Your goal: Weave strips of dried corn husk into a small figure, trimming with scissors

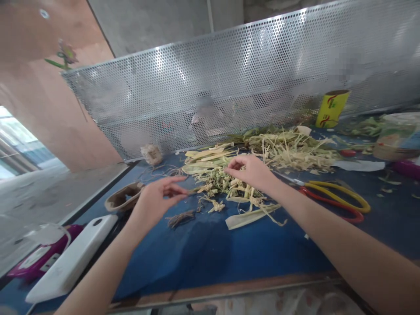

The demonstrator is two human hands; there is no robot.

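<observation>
My left hand (164,192) is closed in a pinch on the thin end of a small dried husk piece (204,188) at the left edge of a loose heap. My right hand (251,170) hovers over that heap of pale green and straw-coloured husk scraps (226,181), thumb and fingers curled together; whatever is between them is too small to make out. Below my left hand lies a little bundle of thin brown twine (181,218). A broad husk strip (246,217) rests in front of the heap. Scissors with yellow and red handles (341,199) lie beside my right forearm.
A larger pile of husk strips (292,151) stretches along a perforated metal screen (229,74). A yellow tube (332,109) and a clear tub (398,138) stand at right. At left are a ball of twine (151,154), a brown container (121,197), a white slab-like device (74,258) and a purple power strip (42,258).
</observation>
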